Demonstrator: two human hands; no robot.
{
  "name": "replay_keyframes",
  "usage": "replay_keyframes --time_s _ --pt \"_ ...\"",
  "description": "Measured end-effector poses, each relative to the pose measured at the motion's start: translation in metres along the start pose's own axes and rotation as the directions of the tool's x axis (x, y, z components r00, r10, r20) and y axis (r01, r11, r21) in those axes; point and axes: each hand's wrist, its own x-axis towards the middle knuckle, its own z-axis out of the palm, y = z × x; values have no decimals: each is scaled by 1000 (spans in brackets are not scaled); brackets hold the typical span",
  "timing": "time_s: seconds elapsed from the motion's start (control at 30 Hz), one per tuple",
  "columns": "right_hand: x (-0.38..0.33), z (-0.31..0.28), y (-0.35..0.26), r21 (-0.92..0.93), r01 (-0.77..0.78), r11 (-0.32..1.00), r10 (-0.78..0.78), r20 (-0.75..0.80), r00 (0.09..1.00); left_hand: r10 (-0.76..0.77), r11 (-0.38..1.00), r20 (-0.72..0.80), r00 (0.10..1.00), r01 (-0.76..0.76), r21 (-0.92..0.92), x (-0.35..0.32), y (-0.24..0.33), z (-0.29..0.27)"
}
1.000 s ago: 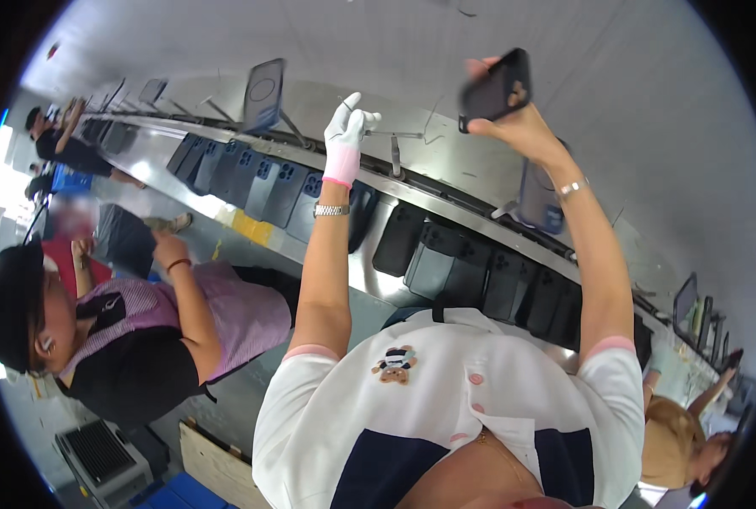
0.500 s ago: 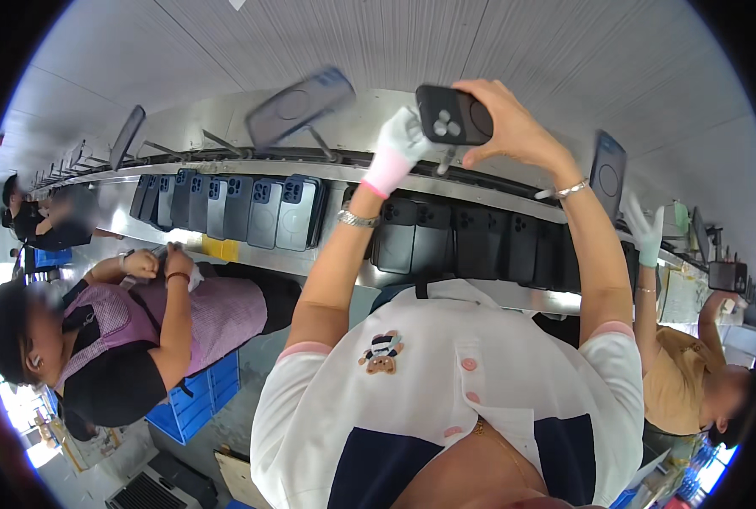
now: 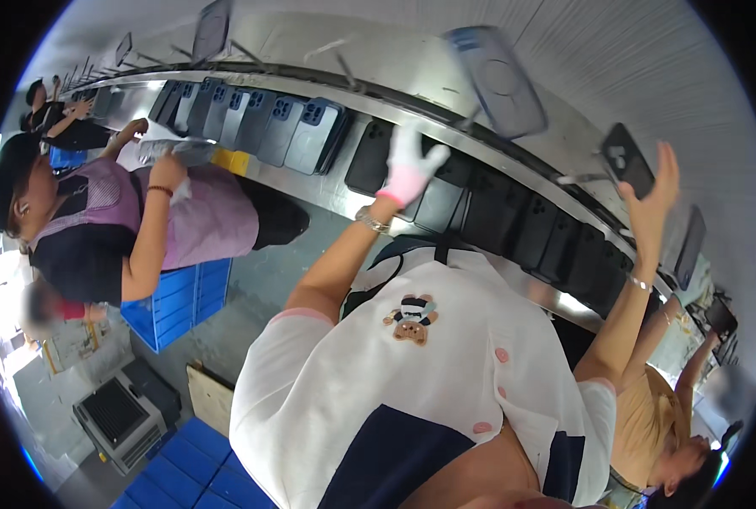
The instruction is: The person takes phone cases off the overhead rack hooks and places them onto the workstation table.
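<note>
My left hand [image 3: 410, 170], in a white and pink glove, is over a row of dark phone cases with its thumb and fingers spread. Just under it lie a black phone case [image 3: 367, 159] and a greyish one [image 3: 438, 206]. My bare right hand [image 3: 652, 204] is held up at the right, its thumb and fingers stretched apart. Beside it a black phone case [image 3: 626, 157] with a camera cutout stands by a peg; whether my thumb touches it I cannot tell. A blurred translucent phone case [image 3: 498, 81] with a ring hangs on the line between my hands.
A metal ledge [image 3: 336, 193] carries rows of cases, including blue-rimmed ones [image 3: 314, 136]. Behind it runs a rail with pegs [image 3: 348, 72]. A person in a pink apron [image 3: 212, 208] works at the left, another in a tan top [image 3: 649, 416] at the right. Blue crates [image 3: 183, 297] stand below.
The black phone case held between both my hands is out of my left hand, which has dropped to the row. My right hand has moved right and opened. The view has turned.
</note>
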Motion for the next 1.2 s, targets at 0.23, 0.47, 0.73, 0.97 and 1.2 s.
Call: replay_keyframes --time_s 0.23,0.47,0.73,0.97,1.2 --pt "-48 -21 -75 218 -279 935 339 -331 880 -591 805 50 805 585 95 -23 -134 -57" --pt "-61 -7 -148 461 -156 874 315 -289 904 -648 543 525 552 818 -190 7 -133 -85" --pt "-63 17 -206 598 -275 753 171 226 959 -329 928 32 944 329 -175 -32 -10 -116" --pt "-74 94 -226 223 -328 918 184 493 850 -291 168 511 809 569 -805 -56 78 -15" --pt "-140 139 -144 -49 -376 925 335 571 749 -80 479 931 357 833 -278 -75 21 52"
